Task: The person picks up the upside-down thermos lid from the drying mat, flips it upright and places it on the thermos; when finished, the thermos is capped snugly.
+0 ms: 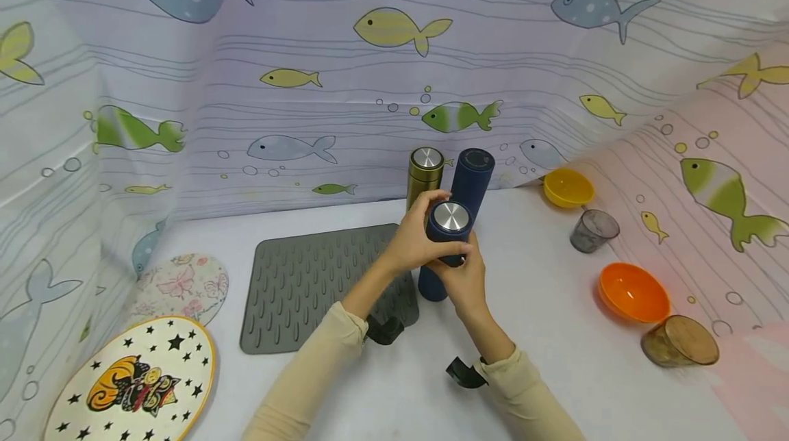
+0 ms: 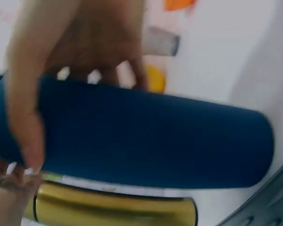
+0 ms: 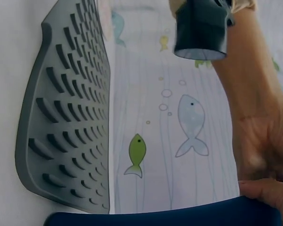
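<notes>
Both hands hold a dark blue thermos flask (image 1: 433, 285) with a shiny silver lid (image 1: 452, 216). My left hand (image 1: 411, 239) grips its upper part from the left, fingers behind the lid. Lower down, on the near right side, my right hand (image 1: 462, 280) curls round the flask. In the left wrist view the blue body (image 2: 155, 139) stretches across the frame. Only the flask's edge (image 3: 170, 216) shows in the right wrist view. Just behind stand a gold flask (image 1: 425, 170) and another dark blue flask (image 1: 473, 177) with a dark top.
A grey ribbed mat (image 1: 320, 283) lies left of the flasks. Farther left are a round floral mat (image 1: 191, 287) and an oval cat-patterned board (image 1: 135, 386). Along the right side stand a yellow bowl (image 1: 568, 187), grey cup (image 1: 594, 230), orange bowl (image 1: 633, 292) and amber cup (image 1: 680, 342).
</notes>
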Tool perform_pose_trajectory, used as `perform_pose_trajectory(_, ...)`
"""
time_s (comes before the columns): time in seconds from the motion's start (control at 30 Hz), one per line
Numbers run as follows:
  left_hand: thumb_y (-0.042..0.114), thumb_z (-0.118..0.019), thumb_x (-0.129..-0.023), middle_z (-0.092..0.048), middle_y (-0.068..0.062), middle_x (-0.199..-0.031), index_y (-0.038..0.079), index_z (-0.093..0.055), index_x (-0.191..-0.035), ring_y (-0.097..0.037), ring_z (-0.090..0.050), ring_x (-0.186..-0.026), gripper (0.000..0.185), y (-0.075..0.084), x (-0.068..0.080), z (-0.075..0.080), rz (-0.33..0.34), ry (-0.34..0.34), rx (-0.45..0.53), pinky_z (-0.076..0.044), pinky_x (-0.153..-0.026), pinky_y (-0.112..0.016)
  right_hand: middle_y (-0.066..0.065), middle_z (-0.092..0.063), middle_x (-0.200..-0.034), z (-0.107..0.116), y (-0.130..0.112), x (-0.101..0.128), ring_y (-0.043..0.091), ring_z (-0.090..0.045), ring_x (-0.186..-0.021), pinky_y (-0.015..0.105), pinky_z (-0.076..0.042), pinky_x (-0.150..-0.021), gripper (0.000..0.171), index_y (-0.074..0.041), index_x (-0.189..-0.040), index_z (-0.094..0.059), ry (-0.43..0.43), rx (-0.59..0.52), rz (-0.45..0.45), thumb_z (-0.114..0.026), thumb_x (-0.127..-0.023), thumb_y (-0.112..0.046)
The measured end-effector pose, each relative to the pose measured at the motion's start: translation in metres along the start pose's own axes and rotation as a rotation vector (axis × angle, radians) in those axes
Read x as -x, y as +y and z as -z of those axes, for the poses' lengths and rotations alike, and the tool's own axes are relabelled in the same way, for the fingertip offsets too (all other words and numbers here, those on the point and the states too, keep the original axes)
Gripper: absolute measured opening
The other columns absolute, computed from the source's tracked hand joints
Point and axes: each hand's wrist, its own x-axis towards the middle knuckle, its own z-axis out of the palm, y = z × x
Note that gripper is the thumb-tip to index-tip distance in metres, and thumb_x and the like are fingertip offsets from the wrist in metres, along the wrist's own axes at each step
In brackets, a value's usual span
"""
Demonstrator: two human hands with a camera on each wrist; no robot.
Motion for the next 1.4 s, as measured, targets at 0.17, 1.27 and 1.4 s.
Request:
perform_pose_trajectory(0.17, 0.035, -0.079, -0.080, -0.037, -0.020, -0.151, 0.004, -0.030, -0.150, -0.029, -0.042, -0.136, 0.091, -0.003, -0.002, 0.005, -0.001, -0.097, 0.136, -0.035, -0.114, -0.048, 0.011, -0.054, -0.137, 0.000, 0.000, 0.001, 0.029, -0.051, -0.126, 0.054, -0.048, -0.100, 0.075, -0.014, -0.143, -0.042, -0.010, 0.004, -0.011, -0.083, -0.081, -0.017)
perform_pose_trajectory(1.27, 0.014, -0.078, -0.080, -0.045, -0.017, -0.146, 0.007, -0.034, -0.147, -0.027, -0.053, -0.124, 0.080, -0.007, 0.004, -0.014, -0.029, 0.086, 0.051, -0.046, -0.103, -0.037, 0.014, -0.053, -0.139, -0.001, 0.002, 0.001, 0.029, -0.047, -0.130, 0.054, -0.043, -0.104, 0.071, -0.011, -0.143, -0.043, -0.007, -0.027, 0.003, -0.077, -0.081, -0.002)
perform_pose_trajectory(1.4, 0.004, -0.075, -0.077, -0.040, -0.018, -0.149, 0.003, -0.031, -0.145, -0.031, -0.048, -0.130, 0.081, -0.007, 0.005, -0.015, -0.041, 0.079, 0.092, -0.041, -0.109, -0.042, 0.015, -0.054, -0.138, -0.001, 0.001, 0.000, 0.029, -0.049, -0.128, 0.052, -0.043, -0.103, 0.071, -0.009, -0.142, -0.043, -0.010, -0.044, 0.005, -0.077, -0.081, -0.001)
